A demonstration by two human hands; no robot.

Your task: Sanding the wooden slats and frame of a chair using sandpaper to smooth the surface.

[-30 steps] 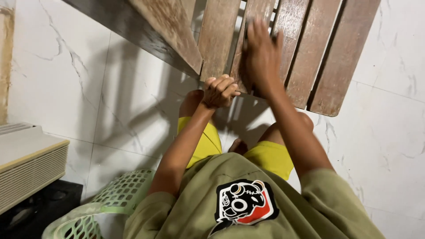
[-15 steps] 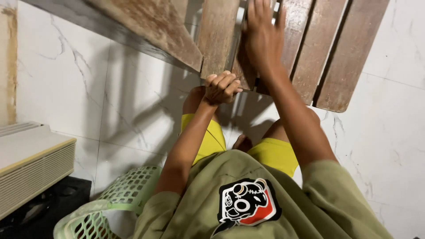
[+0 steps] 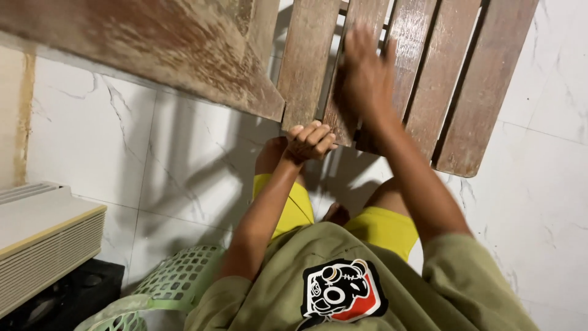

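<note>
A worn wooden slatted seat fills the top of the view, its slats running away from me. My left hand is curled around the near end of one slat. My right hand lies flat on the slats just beyond it, palm down and blurred with motion, with nothing visible in it. My knees in yellow shorts sit below the seat's front edge.
A broad weathered wooden plank crosses the upper left. A pale green plastic basket stands at my lower left beside a beige ribbed box on a black base. The floor is white marble tile.
My right hand slid away along the slats and has come back toward me. My left hand has kept its grip on the slat end. The view shifted slightly.
</note>
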